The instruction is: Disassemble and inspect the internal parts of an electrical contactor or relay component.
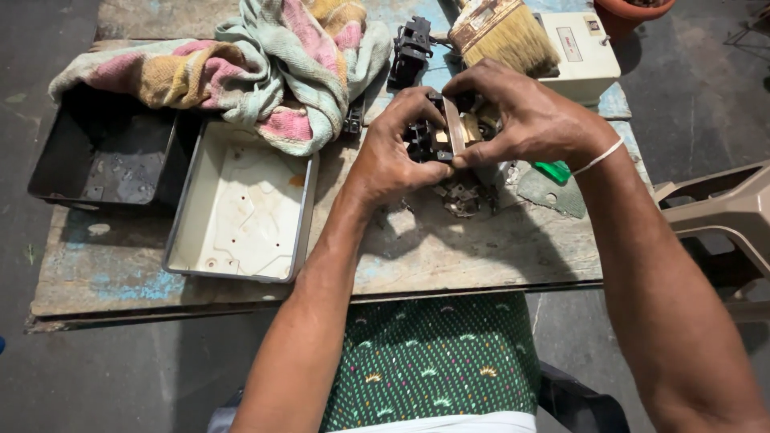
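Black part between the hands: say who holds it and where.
Both hands hold the small black part above the wooden board. Left hand grips its left side; right hand pinches its right side and top with the fingers.

Soft daylight, sharp pic, slight edge distortion.

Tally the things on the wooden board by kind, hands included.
Hands: 2, the left hand and right hand, both gripping the black switch part
Black switch parts: 2, counting the second black part by the brush
Metal trays: 2, white tray and black tray
Paintbrush: 1
Striped towel: 1
White box: 1
Total: 9
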